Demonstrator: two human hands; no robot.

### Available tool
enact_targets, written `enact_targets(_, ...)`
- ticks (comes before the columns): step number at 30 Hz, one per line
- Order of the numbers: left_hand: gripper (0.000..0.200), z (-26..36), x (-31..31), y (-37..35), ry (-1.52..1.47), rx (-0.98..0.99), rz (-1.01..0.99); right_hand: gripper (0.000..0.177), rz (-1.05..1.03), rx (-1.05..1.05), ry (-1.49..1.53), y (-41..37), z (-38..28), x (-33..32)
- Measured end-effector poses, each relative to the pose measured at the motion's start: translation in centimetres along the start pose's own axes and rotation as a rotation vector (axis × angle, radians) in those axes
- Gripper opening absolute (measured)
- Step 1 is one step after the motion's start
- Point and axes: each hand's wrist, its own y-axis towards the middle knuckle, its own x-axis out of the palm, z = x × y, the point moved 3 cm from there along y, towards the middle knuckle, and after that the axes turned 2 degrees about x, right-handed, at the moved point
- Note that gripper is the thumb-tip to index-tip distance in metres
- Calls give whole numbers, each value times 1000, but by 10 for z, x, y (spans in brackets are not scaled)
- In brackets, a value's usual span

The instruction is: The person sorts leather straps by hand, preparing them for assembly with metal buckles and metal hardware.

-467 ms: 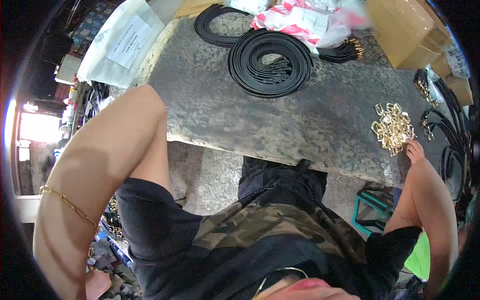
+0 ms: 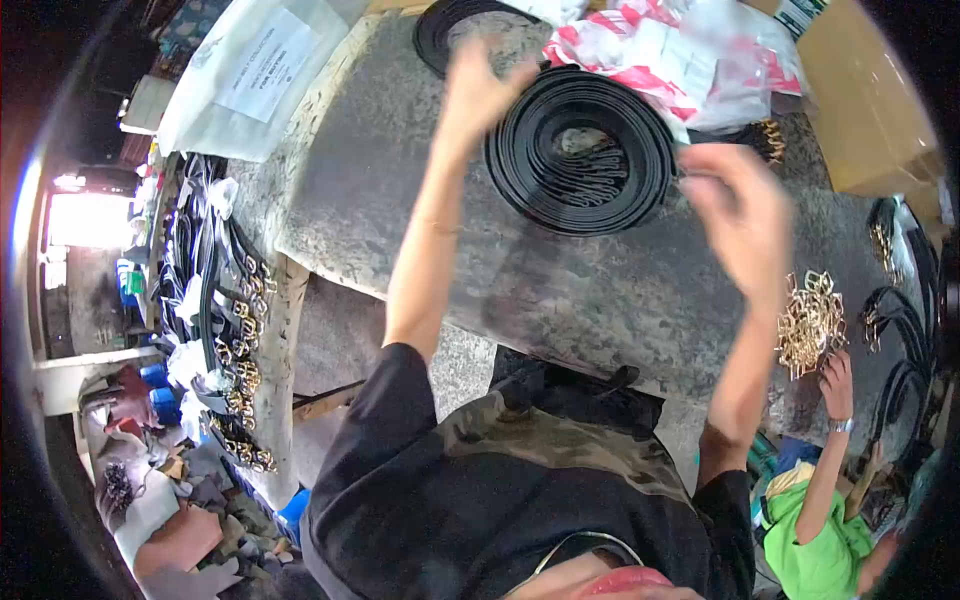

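Note:
A large coil of black straps (image 2: 585,150) lies on the worktable. Next to its upper left edge is my left hand (image 2: 482,95), blurred, its thumb and fingers spread with nothing between them. Beside the coil's right edge, my right hand (image 2: 740,205) is curved, with a gap between thumb and fingers and no object visible in it. Its fingertips are smeared by motion, so contact with the coil is unclear. Another black coil (image 2: 432,38) sits behind my left hand.
A co-worker in a green shirt (image 2: 812,525) has a hand (image 2: 838,385) at a pile of gold metal links (image 2: 812,325). Red-and-white plastic bags (image 2: 640,60) and a cardboard box (image 2: 870,100) stand behind. Straps with buckles (image 2: 240,330) hang at the left; scraps (image 2: 185,535) lie below.
My bent, raised arms have come down and reached forward, bringing both hands into view around the coil. The camera view has shifted, and more of the co-worker shows.

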Motion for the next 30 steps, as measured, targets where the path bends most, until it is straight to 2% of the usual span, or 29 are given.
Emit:
enact_targets(1,75,-47,41,-17,105,-25,-62,33,-158,-81,-34,12,45,40)
enact_targets(3,85,-92,87,-52,186,-241,-170,41,-326,-36,-143,27,90,105)
enact_targets(5,92,-98,94,-72,175,-223,-141,54,-416,-165,-323,36,112,148)
enact_targets(6,87,-101,92,-74,220,-229,-123,66,-530,-135,-408,39,124,167)
enact_targets(9,84,-104,91,-77,205,-192,-85,73,-683,-123,-495,55,131,187)
enact_targets(13,78,-103,92,-78,198,-214,-59,83,-773,-122,-609,69,140,190)
enact_targets(17,72,-109,90,-83,103,-228,3,77,-652,-130,-764,66,130,211)
enact_targets(19,65,-110,86,-87,104,-237,73,68,-528,-96,-780,68,133,220)
enact_targets(20,61,-110,84,-89,84,-265,100,57,-473,-134,-834,68,131,227)
enact_targets(21,61,-110,82,-89,79,-254,107,57,-460,-138,-842,70,131,228)
enact_targets(23,60,-116,80,-94,-17,-302,189,53,-573,20,-760,76,123,229)
enact_targets(25,61,-120,72,-107,-148,-358,204,48,-475,17,-762,76,124,226)
enact_targets(27,61,-123,55,-122,-125,-333,225,46,-272,73,-556,82,102,211)
enact_targets(28,61,-120,45,-129,-120,-344,233,45,-231,157,-338,83,74,195)
enact_targets(29,61,-112,34,-133,-124,-340,236,44,-130,62,-289,89,70,188)
enact_targets(30,62,-102,24,-136,-142,-298,235,40,-136,162,-111,89,72,179)
